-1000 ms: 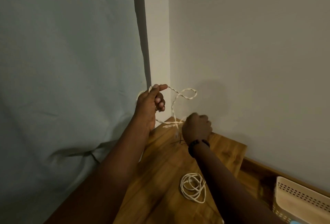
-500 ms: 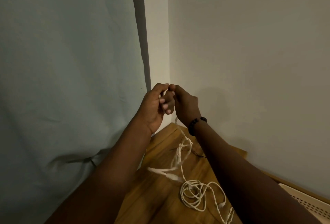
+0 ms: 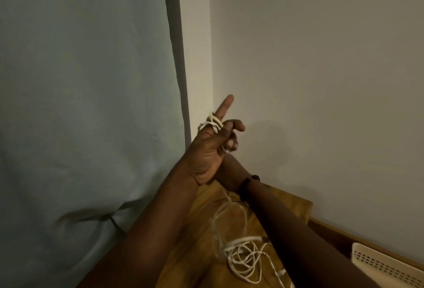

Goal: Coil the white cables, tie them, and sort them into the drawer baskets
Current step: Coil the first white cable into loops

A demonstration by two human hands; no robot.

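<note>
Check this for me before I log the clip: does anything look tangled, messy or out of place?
Mostly tidy. The white cable lies as a loose, uneven heap on the wooden tabletop, untied. A few turns wrap the left hand at the index finger base. Nothing looks damaged.

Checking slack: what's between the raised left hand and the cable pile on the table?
Head view: a loose run of white cable hangs from left hand to pile, passing behind right wrist.
</note>
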